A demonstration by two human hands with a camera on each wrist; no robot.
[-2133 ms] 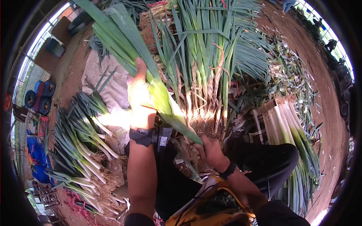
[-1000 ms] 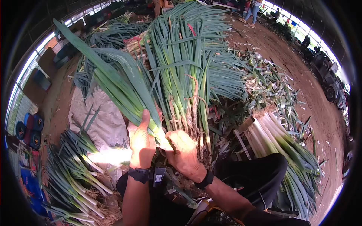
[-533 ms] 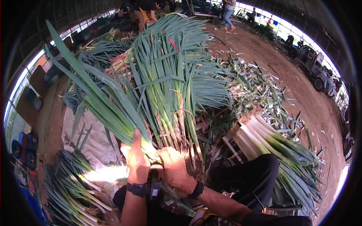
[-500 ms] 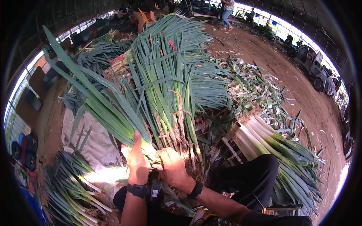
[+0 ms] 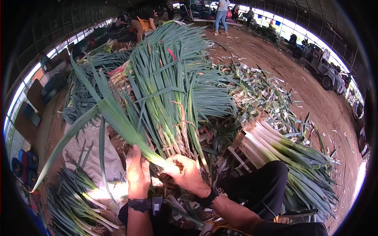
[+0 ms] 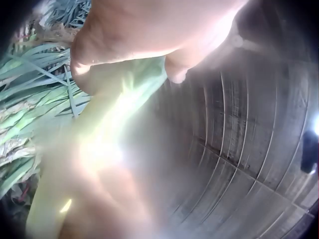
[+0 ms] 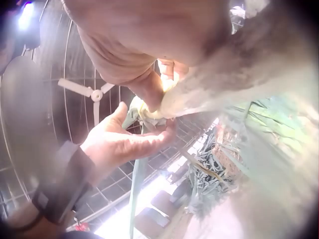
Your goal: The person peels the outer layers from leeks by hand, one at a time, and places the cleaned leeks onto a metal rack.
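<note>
1. The heap of leeks (image 5: 161, 86) fills the far middle, leaves pointing away and dry-skinned root ends nearest the hands. Dragging a held stem across it could snag or tangle leaves.
2. On the far right, a heap of peelings (image 5: 260, 92) spreads over the dirt floor (image 5: 256, 65).
3. At the right, beside the dark-trousered knee (image 5: 256, 185), pale-stemmed leeks (image 5: 291, 161) lie in a row. A sideways shift of that knee might knock them out of line.
4. At the near left, a looser group of leeks (image 5: 75, 200) lies beside a pale sheet (image 5: 98, 153).
5. The held leek (image 5: 122, 126) slants between the hands, in front of the big heap: green leaves toward the far left, pale end toward the right. Bending it too sharply between two grips could crack the stem.
6. The right hand (image 5: 187, 173) curls its fingers round the pale lower end; glare and blur hide the exact pinch. Too hard a pull there could tear sound layers.
7. The left hand (image 5: 138, 173) grips higher up, between thumb and fingers. A slack hold might let the stem slip or twist.
8. A long drooping leaf (image 5: 65, 143) arcs left and could catch on the leeks below.
</note>
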